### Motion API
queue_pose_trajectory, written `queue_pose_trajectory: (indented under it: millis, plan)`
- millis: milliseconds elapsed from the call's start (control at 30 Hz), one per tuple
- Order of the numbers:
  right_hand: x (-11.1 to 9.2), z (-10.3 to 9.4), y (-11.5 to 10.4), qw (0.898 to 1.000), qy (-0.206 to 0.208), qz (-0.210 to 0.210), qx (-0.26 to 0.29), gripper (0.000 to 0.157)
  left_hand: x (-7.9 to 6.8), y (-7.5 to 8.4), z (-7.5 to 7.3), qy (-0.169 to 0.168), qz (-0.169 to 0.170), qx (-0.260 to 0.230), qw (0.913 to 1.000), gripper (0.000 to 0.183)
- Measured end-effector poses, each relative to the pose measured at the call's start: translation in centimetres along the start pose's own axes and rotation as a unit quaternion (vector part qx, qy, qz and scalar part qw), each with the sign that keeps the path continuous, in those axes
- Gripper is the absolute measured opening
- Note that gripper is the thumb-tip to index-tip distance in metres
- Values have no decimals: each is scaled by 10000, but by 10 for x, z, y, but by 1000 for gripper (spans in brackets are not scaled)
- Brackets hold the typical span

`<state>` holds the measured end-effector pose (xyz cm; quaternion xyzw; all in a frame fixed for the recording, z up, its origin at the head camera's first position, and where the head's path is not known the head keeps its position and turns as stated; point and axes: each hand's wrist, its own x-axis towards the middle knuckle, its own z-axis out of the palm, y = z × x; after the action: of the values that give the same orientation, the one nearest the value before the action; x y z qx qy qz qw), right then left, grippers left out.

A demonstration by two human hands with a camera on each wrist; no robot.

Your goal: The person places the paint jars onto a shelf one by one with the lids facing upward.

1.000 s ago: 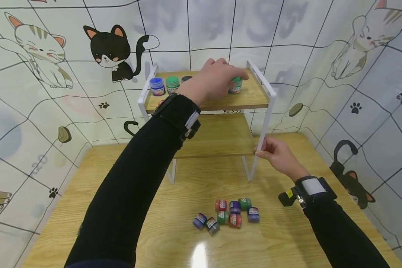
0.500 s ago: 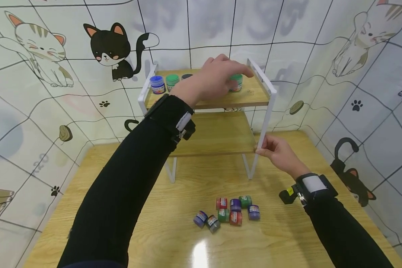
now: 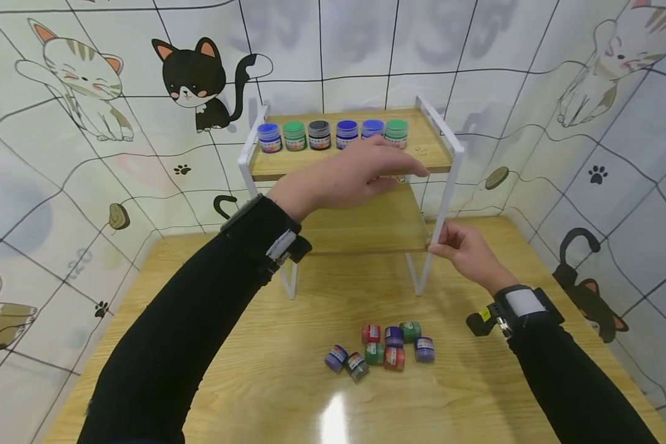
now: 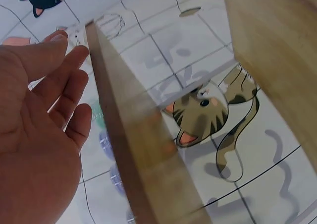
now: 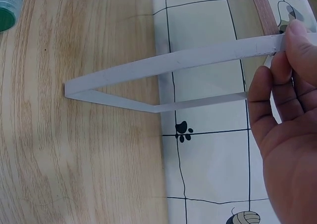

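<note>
Right grip (image 3: 468, 258) on rack (image 3: 374, 225), white-framed, wooden-shelved

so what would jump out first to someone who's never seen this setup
Probably the row of six capped jars on the upper shelf, with the empty left hand in front of it. Nearer the viewer, a loose cluster of jars sits on the table, while the right hand pinches a white leg. The black-and-white cat stands out behind, upper left.

Green-lidded jar (image 5: 9, 7) partly beyond the right wrist view's top-left corner
</note>
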<state>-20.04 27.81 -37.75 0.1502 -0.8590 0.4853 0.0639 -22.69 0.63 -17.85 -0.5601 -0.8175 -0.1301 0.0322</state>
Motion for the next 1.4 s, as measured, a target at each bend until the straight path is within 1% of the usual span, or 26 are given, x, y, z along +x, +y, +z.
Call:
queue_pose_trajectory:
  millis: [200,300,400,467,633,800,867,967,1033,1100,1200,1267,1400]
  plan:
    - [-1,-1,-2,10000,9,47,58,11,-16,6,14,-297,33,-302,9991,34]
    - [-1,-1,-1,9999,17,40,108,11,-24,5,22,-442,-4,-506,9977,33]
    - [-1,0,-2,9999,13,43,146,12,-34,1,32,-589,-219,-696,9956,32]
    - [-1,1,-2,9999,5,59,143,12,-42,-3,41,-657,-355,-788,9941,32]
    - [-2,2,-5,10000,-15,77,36,13,-62,-13,66,-823,-660,-1010,9893,32]
    - [-4,1,-9,9998,-23,78,-161,13,-85,-23,90,-978,-949,-1336,9816,31]
    - [-5,2,-10,9998,-21,52,-211,13,-95,-27,99,-1003,-1093,-1449,9783,31]
    - [-5,2,-10,9997,-7,-11,-249,13,-109,-32,110,-945,-1304,-1590,9741,32]
    - [-5,3,-10,9996,-1,-58,-261,13,-119,-35,116,-893,-1504,-1613,9713,32]
    - [-6,3,-10,9996,13,-71,-291,13,-128,-38,123,-809,-1610,-1613,9703,30]
    - [-7,3,-10,9995,35,-47,-313,13,-141,-40,134,-781,-1709,-1557,9698,28]
    - [-7,4,-10,9994,62,-27,-335,14,-148,-41,142,-785,-1685,-1613,9692,26]
    - [-7,4,-9,9993,108,14,-350,13,-158,-39,161,-889,-1714,-1837,9638,23]
